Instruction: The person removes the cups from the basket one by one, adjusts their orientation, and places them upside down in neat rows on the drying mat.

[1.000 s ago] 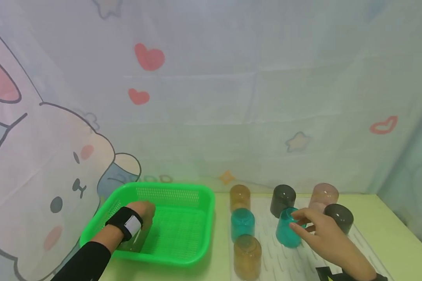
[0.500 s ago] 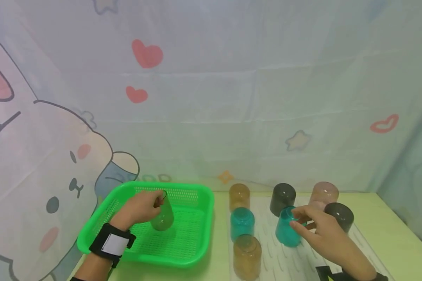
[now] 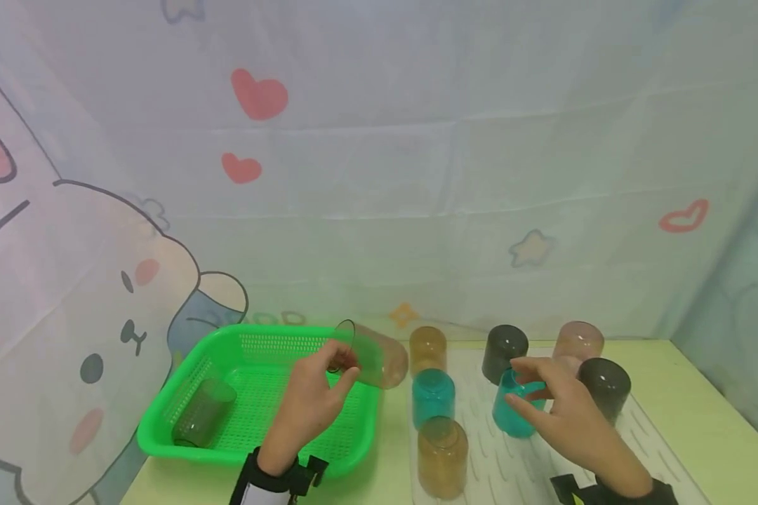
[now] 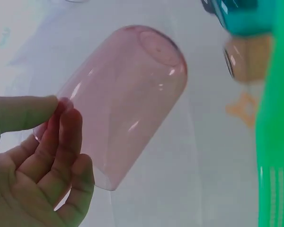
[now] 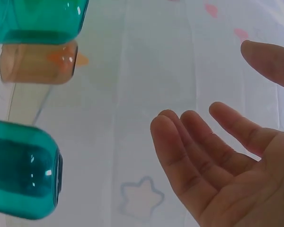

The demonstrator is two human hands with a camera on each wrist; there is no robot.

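One pink cup [image 4: 128, 99] pinched at its rim by left hand [image 3: 309, 403] fingers; right hand [image 3: 559, 414] relaxed beside teal cup [image 3: 512, 410]

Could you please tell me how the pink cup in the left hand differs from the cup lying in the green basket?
The pink cup is held in the air by the left hand, which pinches its rim; the clear cup lies untouched in the green basket. The pink cup is over the basket's right edge, while the clear cup rests in the basket's left corner. Both are see-through tumblers turned on their sides.
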